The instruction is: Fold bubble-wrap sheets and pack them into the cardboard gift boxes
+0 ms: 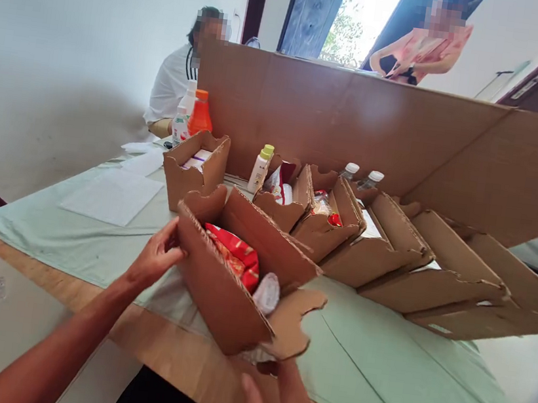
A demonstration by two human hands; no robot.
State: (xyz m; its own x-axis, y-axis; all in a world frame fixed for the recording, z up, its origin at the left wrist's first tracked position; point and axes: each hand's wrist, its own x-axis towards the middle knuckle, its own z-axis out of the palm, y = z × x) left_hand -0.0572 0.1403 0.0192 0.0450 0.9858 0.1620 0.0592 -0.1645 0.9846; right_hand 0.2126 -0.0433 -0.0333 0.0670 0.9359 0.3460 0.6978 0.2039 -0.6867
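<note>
A cardboard box (226,301) with an open top and notched walls is tilted above the near part of the table. It contains a red patterned packet (237,253) and a crumpled whitish translucent item (267,294). My left hand (157,256) grips the box's left end, with the thumb outside and the fingertips partly hidden. At the near end, my right hand (285,402) holds the box from below, its fingers partly hidden under the front wall. Something whitish shows beneath that wall, too unclear to name.
Several open cardboard boxes (375,262) stand in a row behind, another (194,172) at left. Nearby are a white bottle with a green cap (259,170), an orange bottle (201,116) and paper sheets (113,196). A cardboard partition (349,119) rises behind; two people are beyond it.
</note>
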